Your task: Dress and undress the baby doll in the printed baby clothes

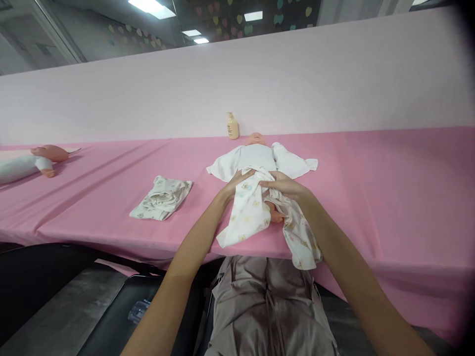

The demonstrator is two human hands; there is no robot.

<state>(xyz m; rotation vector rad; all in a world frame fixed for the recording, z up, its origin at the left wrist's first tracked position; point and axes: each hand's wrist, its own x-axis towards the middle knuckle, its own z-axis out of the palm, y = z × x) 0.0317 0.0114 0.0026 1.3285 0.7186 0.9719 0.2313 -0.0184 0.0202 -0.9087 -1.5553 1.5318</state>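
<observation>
A baby doll (257, 139) lies on its back in a white long-sleeved top (258, 156), its arms spread and its head toward the wall. White printed baby pants (248, 210) cover its lower body, with two legs of cloth hanging toward me. My left hand (237, 182) is closed on the waist end of the pants, fingertips partly hidden by cloth. Bunched fabric sits in my right hand (285, 185), thumb across the top. One of the doll's feet (275, 214) shows below the cloth, between the pant legs.
A folded printed cloth (162, 198) lies left of the doll. Against the wall stands a cream pump bottle (232, 126). Another doll (25, 165) lies at the far left of the pink-covered table (401, 198). A black chair (111, 306) holds a clear plastic object (138, 311).
</observation>
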